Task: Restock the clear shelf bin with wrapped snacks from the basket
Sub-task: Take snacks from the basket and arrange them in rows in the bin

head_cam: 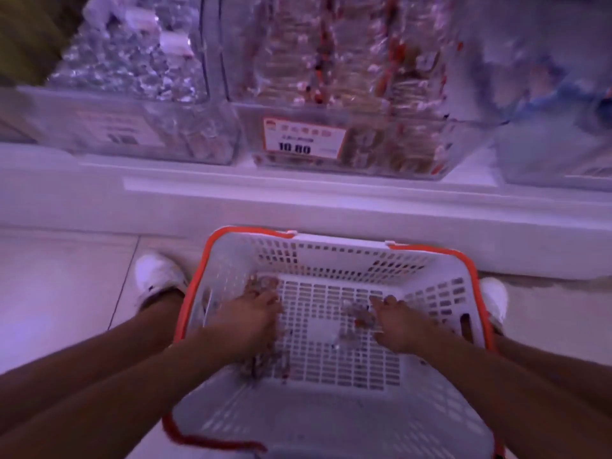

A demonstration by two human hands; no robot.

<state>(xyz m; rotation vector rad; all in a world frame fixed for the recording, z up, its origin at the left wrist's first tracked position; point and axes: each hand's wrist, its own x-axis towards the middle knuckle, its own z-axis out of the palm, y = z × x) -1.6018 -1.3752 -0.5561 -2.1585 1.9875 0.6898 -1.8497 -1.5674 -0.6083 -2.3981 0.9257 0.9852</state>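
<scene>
A white basket (334, 251) with an orange rim sits on the floor in front of me. Both my hands are inside it. My left hand (246, 318) lies over a pile of clear-wrapped snacks (261, 283) at the basket's left side, fingers curled around them. My right hand (399, 321) grips another wrapped snack (357, 314) near the basket's middle. Above, on the white shelf, stands the clear bin (331, 140) with a 10.00 price tag, holding rows of the same brown wrapped snacks.
A clear bin (139, 94) of silver-wrapped sweets stands left of the snack bin, and one with blue packs (556, 120) to its right. The white shelf ledge (298, 200) juts out above the basket. My white shoes (155, 276) flank the basket on the tiled floor.
</scene>
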